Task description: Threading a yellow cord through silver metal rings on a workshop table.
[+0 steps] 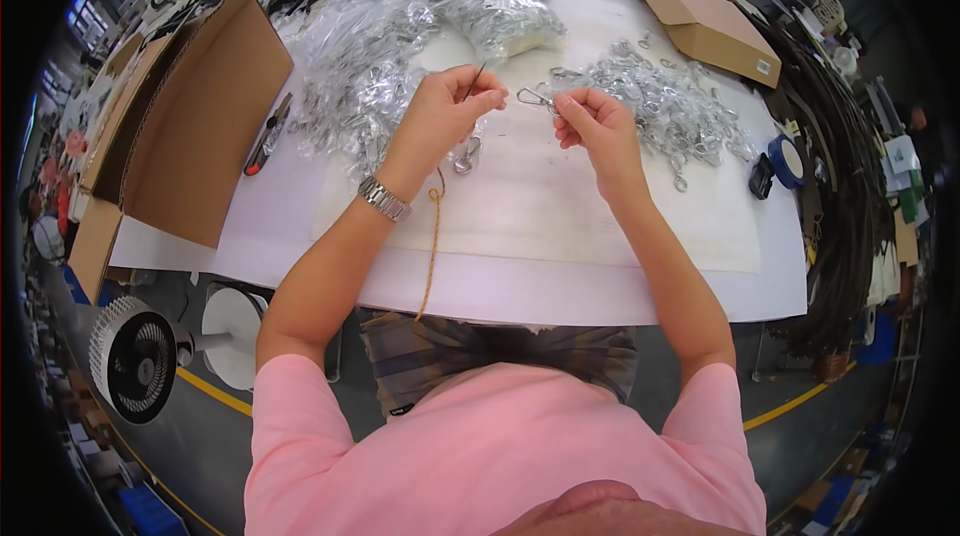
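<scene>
My left hand (452,106) pinches the thin dark end of a cord, just above the white table (560,256). An orange-brown cord (433,236) hangs from under that hand and runs back over the table's front edge. A small metal clip (466,158) lies beneath my left wrist, close to the cord. My right hand (590,124) holds a metal snap hook (537,97) between its fingertips, pointed toward the left hand. The two hands are a few centimetres apart. A metal wristwatch (384,199) sits on my left wrist.
A loose heap of metal hooks (670,101) lies right of my hands; clear bags of hooks (370,76) lie left and behind. Open cardboard boxes (200,126) stand at the left, a flat box (705,24) at back right. Tape roll (788,160), fan (135,358) on floor.
</scene>
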Motion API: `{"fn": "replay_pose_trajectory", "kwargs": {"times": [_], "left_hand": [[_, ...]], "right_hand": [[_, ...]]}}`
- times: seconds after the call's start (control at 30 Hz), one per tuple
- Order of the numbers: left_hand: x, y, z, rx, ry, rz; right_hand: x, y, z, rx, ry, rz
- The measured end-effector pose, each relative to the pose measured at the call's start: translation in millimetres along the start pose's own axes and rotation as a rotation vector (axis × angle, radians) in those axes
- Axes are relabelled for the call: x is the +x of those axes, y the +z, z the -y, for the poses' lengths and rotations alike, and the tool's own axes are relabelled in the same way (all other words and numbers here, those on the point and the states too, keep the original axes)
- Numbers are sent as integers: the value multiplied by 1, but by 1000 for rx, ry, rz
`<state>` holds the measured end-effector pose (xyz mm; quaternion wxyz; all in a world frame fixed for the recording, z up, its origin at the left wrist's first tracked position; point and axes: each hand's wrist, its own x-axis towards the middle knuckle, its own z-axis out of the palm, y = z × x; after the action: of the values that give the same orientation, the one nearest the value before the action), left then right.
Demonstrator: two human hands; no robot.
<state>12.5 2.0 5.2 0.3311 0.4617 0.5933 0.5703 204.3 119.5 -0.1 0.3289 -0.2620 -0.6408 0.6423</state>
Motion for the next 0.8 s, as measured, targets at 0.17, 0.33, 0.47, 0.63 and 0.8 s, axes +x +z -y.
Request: {"fn": "replay_pose_trajectory", "kwargs": {"times": [0.17, 0.33, 0.47, 0.63, 0.8], "left_hand": [[-4, 6, -21, -168, -145, 192], [-7, 9, -7, -121, -173, 297], [-9, 10, -8, -235, -230, 406], [-10, 16, -11, -284, -265, 454], [-12, 16, -8, -286, -204, 336]], "right_hand": [[-2, -3, 4, -41, -35, 24], [-8, 6, 4, -133, -132, -19], [-16, 9, 10, -422, -298, -126], [-10, -3, 21, -400, -386, -135], [-10, 12, 19, 217, 105, -6]]}}
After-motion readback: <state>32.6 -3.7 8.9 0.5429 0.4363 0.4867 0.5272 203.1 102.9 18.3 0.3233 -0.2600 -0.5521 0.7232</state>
